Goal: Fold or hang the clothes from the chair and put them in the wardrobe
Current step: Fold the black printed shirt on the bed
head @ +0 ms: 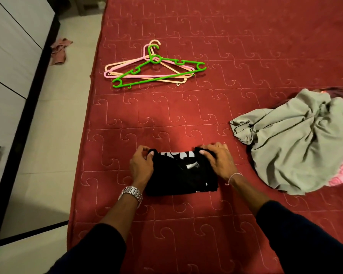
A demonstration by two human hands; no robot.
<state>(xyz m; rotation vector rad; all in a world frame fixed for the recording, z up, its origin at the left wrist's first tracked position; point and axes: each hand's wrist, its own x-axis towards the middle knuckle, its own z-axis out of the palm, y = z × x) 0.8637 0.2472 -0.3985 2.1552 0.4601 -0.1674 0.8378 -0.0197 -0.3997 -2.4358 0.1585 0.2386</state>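
A black T-shirt [181, 175] with white print lies folded into a compact rectangle near the front edge of the red quilted bed [186, 115]. The left hand [142, 165] and right hand [219, 161] each pinch a far corner with curled fingers. Beyond, a crumpled grey garment [297, 143] lies right; a green hanger [158, 73] tops pink ones.

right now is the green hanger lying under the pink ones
No, the green hanger lies on top of the pink hangers in the stack on the red bed.
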